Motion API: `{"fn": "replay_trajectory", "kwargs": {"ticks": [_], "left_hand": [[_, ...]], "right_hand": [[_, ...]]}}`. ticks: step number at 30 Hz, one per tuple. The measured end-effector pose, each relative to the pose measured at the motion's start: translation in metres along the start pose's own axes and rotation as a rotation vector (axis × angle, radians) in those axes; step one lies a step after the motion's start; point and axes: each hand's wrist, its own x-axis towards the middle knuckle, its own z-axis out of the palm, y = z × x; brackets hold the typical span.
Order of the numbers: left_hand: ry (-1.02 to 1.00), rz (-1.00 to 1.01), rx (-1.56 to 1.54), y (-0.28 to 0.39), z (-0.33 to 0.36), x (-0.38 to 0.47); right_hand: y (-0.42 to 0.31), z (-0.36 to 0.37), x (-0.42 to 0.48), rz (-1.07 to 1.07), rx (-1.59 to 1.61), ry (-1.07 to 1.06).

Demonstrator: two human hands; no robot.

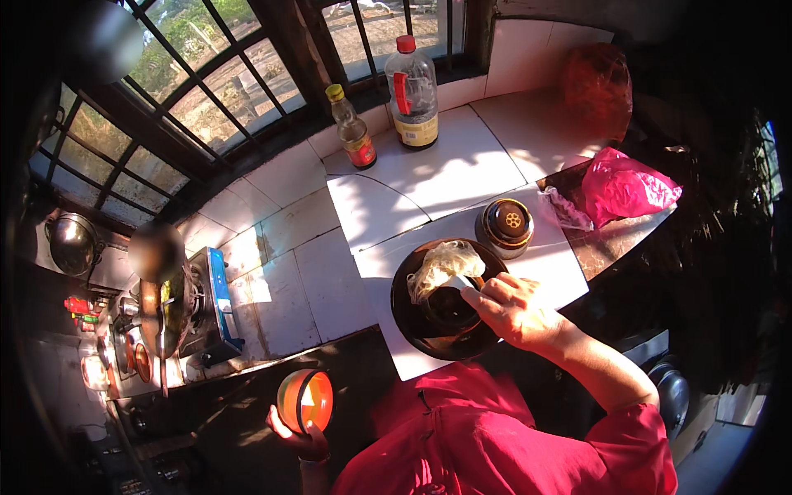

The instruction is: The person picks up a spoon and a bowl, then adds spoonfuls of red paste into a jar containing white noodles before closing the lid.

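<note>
My left hand (301, 438) holds an orange bowl (306, 401) with a dark rim, tilted on its side, low in front of the counter. My right hand (516, 309) is closed on the end of a white utensil (458, 283), whose other end is hidden inside a dark pot or jar (450, 309). That vessel stands in a wide dark brown basin (405, 322), and a crumpled clear plastic bag (447, 265) lies over its far edge. Beside the basin, at the back right, stands a lidded brown jar (506, 224) with a flower mark on top.
Two bottles, one yellow-capped (354, 139) and one large red-capped (413, 102), stand near the barred window. A pink plastic bag (628, 185) and a red bag (597, 93) lie to the right. At the left is a gas stove (219, 303) with a pan; a metal pot (73, 244) stands beyond.
</note>
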Motion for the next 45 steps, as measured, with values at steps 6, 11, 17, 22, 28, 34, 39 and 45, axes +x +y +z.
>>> {"fn": "replay_trajectory", "kwargs": {"ticks": [6,11,17,22,28,34,39,45], "left_hand": [[-0.053,-0.272,-0.193,0.051,0.008,-0.021],[-0.106,-0.297,-0.160,0.054,0.017,-0.025],[-0.073,-0.328,-0.230,0.053,0.029,-0.022],[-0.094,-0.314,-0.246,0.044,0.036,-0.026],[-0.091,-0.242,-0.224,0.042,0.038,-0.021],[-0.082,-0.263,-0.231,0.041,0.030,-0.024],[-0.052,-0.229,-0.195,0.038,0.028,-0.025],[-0.028,-0.190,-0.186,0.038,0.025,-0.027]], "right_hand": [[0.021,-0.005,0.000,0.002,0.164,-0.084],[0.026,-0.009,0.002,-0.013,0.134,-0.186],[0.022,0.001,0.011,0.027,0.128,-0.222],[0.016,-0.009,0.017,0.037,0.086,-0.300],[0.011,-0.009,0.031,0.018,-0.013,-0.442],[0.002,-0.013,0.035,-0.020,-0.096,-0.470],[-0.003,-0.006,0.036,-0.076,-0.132,-0.481],[-0.004,-0.002,0.038,-0.101,-0.184,-0.515]]}}
